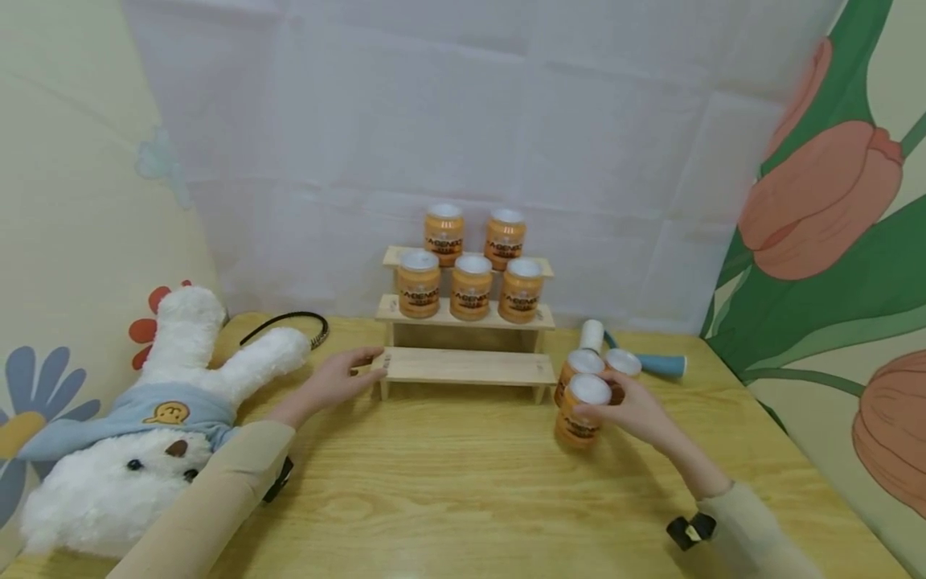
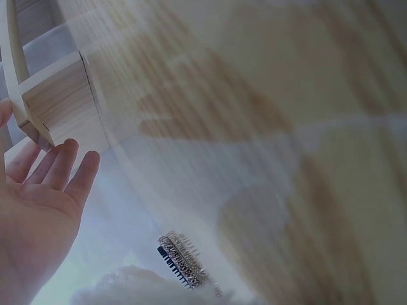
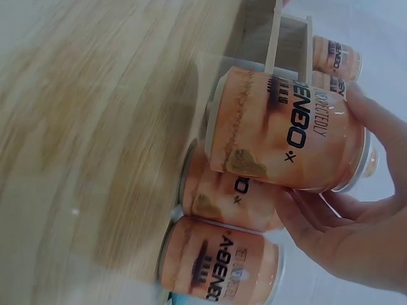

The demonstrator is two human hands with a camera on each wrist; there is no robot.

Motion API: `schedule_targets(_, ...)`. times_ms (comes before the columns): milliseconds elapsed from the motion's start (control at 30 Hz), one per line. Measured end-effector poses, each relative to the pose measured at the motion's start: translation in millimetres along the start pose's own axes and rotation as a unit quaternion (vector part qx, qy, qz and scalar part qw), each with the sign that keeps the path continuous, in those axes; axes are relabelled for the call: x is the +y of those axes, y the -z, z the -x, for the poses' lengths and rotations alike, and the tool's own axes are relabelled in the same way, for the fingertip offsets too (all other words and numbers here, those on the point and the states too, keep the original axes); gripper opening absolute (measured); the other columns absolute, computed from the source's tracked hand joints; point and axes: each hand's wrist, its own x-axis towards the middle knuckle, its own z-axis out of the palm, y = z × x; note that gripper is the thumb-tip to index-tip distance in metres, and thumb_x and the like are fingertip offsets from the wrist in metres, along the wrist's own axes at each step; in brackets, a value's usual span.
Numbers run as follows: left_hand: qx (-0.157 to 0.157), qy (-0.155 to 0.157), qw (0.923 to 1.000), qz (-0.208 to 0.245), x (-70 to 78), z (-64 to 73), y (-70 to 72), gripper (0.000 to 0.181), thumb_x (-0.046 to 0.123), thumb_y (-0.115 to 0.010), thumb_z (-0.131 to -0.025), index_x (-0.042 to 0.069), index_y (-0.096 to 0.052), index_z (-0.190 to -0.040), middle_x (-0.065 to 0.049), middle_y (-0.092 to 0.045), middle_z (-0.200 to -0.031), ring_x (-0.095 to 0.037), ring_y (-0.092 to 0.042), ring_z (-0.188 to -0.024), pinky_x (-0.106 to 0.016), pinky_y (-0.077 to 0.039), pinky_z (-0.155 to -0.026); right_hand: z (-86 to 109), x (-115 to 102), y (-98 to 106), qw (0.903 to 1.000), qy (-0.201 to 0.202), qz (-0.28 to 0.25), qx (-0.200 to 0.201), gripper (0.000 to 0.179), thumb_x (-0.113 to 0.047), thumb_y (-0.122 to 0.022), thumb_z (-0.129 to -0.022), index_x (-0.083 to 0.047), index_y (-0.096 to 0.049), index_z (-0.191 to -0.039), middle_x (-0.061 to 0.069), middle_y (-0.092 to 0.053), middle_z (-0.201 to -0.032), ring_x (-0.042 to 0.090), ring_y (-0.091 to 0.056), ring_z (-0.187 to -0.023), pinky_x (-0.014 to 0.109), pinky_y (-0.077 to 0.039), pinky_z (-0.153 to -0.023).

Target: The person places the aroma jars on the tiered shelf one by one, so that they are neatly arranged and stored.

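The right fingers pinch an orange can. Two more cans stand just past those fingers on the desk. The left fingers are loosely spread, with a wooden shelf at their tips.

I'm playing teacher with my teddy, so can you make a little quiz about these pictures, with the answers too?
1. How many cans stand on the middle step of the wooden shelf?
2. True or false: the left hand is holding a can.
3. Where does the white plush toy lie?
A: left of the shelf
B: right of the shelf
C: on the shelf

Key:
1. Three.
2. False. It is at the left end of the bottom step; the right hand holds an orange can.
3. A.
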Motion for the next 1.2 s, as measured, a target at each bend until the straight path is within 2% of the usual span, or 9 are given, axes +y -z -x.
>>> schedule_targets(267,0.002,-0.006,1.0,-0.007,-0.2,-0.1,0.1,0.063,0.045,-0.051,-0.095,0.004,-0.039,-0.142,-0.022,-0.042,-0.142,-0.041,-0.042,-0.128,-0.054,-0.041,-0.103,-7.0,-15.0,-13.7,0.9992,0.032,-0.025,0.002,0.065,-0.033,-0.077,-0.078,-0.002,-0.051,-0.129,0.017,-0.062,-0.111,0.023,-0.062,-0.095,0.03,-0.055,-0.073)
schedule_targets(500,-0.001,-0.002,1.0,-0.004,-1.8,-1.9,-0.3,0.063,0.044,-0.051,-0.095,0.004,-0.038,-0.143,-0.021,-0.042,-0.143,-0.039,-0.041,-0.13,-0.052,-0.04,-0.104,-12.1,-33.2,-27.9,0.9985,0.031,-0.045,-0.002,0.064,-0.035,-0.077,-0.078,-0.006,-0.052,-0.129,0.014,-0.061,-0.11,0.022,-0.061,-0.094,0.03,-0.055,-0.071)
schedule_targets(767,-0.002,-0.006,1.0,-0.001,-1.1,-1.0,0.7,0.064,0.045,-0.051,-0.095,0.003,-0.039,-0.142,-0.022,-0.042,-0.143,-0.04,-0.041,-0.129,-0.053,-0.041,-0.103,-23.1,-57.6,-45.7,0.9964,0.037,-0.076,-0.013,0.07,-0.037,-0.077,-0.077,-0.011,-0.048,-0.135,0.013,-0.059,-0.119,0.024,-0.06,-0.101,0.033,-0.055,-0.075)
schedule_targets(900,-0.001,-0.006,1.0,0.0,-0.7,-1.2,0.7,0.064,0.044,-0.052,-0.094,0.003,-0.04,-0.142,-0.021,-0.043,-0.142,-0.04,-0.042,-0.129,-0.053,-0.041,-0.103,-30.3,-67.9,-55.1,0.9932,0.055,-0.101,-0.017,0.067,-0.035,-0.078,-0.077,-0.013,-0.049,-0.134,0.013,-0.06,-0.117,0.024,-0.06,-0.1,0.034,-0.057,-0.074)
schedule_targets(1200,0.004,-0.008,0.9999,0.005,-1.0,-0.2,1.6,0.062,0.041,-0.054,-0.095,0.003,-0.04,-0.141,-0.021,-0.044,-0.142,-0.04,-0.043,-0.128,-0.053,-0.041,-0.103,-45.2,-91.3,-77.4,0.9909,0.088,-0.101,-0.012,0.064,-0.034,-0.079,-0.075,-0.015,-0.053,-0.13,0.008,-0.062,-0.114,0.022,-0.06,-0.099,0.028,-0.055,-0.071)
